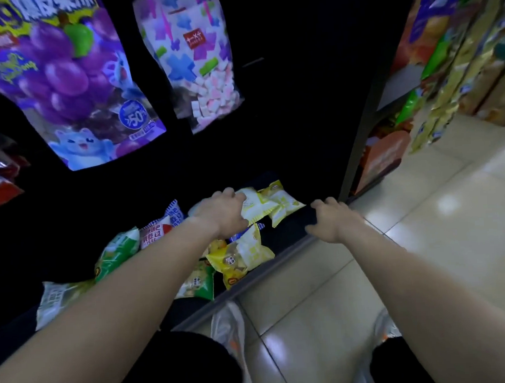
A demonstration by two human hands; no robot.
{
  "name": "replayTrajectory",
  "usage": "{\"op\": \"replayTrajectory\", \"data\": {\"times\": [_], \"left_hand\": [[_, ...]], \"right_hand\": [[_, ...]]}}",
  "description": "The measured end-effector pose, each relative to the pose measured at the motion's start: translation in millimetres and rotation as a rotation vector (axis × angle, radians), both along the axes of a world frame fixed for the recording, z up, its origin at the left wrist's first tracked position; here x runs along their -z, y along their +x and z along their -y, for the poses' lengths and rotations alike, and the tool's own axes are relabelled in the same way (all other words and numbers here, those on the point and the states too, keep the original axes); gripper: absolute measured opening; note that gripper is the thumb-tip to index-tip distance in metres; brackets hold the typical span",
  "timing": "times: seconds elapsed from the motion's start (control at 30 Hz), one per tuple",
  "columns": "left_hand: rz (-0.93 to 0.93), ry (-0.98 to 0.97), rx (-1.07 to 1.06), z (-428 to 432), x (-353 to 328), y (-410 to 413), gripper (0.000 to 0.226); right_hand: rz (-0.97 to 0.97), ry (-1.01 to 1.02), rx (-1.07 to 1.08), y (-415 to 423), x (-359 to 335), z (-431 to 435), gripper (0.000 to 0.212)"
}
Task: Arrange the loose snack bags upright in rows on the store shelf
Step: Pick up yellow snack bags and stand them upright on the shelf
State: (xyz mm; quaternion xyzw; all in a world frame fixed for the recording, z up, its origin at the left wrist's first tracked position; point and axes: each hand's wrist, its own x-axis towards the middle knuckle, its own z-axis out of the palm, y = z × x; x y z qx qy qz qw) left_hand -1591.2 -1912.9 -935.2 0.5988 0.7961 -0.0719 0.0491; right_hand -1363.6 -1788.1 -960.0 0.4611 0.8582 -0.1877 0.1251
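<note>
Bottom shelf (291,233) in the middle of the frame is kind of a mess, with everything lying flat. Left hand (224,214) has its fingers (231,192) clamped on a pale yellow bag (253,206) toward the back, touching a matching bag (282,203) just right of it. Right hand (333,220) sits over the shelf's front edge, center right. Its fingers bend down into the dark, so I honestly can't tell if they're holding anything. A yellow bag (237,256), a green bag (117,254) and a red-and-white bag (155,230) lie toward the lower left. A big purple grape bag (64,84) hangs upper left.
</note>
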Motion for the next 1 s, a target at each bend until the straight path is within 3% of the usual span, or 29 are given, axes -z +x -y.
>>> {"op": "replayTrajectory", "data": {"times": [0.27,0.47,0.63,0.73,0.87,1.0], "left_hand": [[0.041,-0.081,0.051,-78.4,96.7,-51.6,0.068],[0.097,0.095,0.075,-122.4,161.8,-79.5,0.067],[0.188,0.173,-0.072,-120.6,188.7,-89.9,0.065],[0.198,0.141,-0.099,-112.4,191.1,-94.3,0.066],[0.184,0.114,-0.117,-112.0,185.0,-90.9,0.068],[0.282,0.240,-0.064,-123.0,167.4,-72.0,0.066]], "right_hand": [[-0.012,-0.063,0.018,-70.8,112.9,-94.2,0.074],[0.017,-0.018,-0.009,-107.5,191.5,-142.2,0.082],[-0.223,-0.169,0.006,-105.5,219.3,-153.2,0.092],[-0.335,-0.091,-0.005,-96.8,210.3,-150.8,0.071],[-0.272,0.095,-0.172,-87.1,174.7,-153.3,0.042],[-0.274,0.181,-0.220,-84.1,116.7,-162.5,0.023]]}}
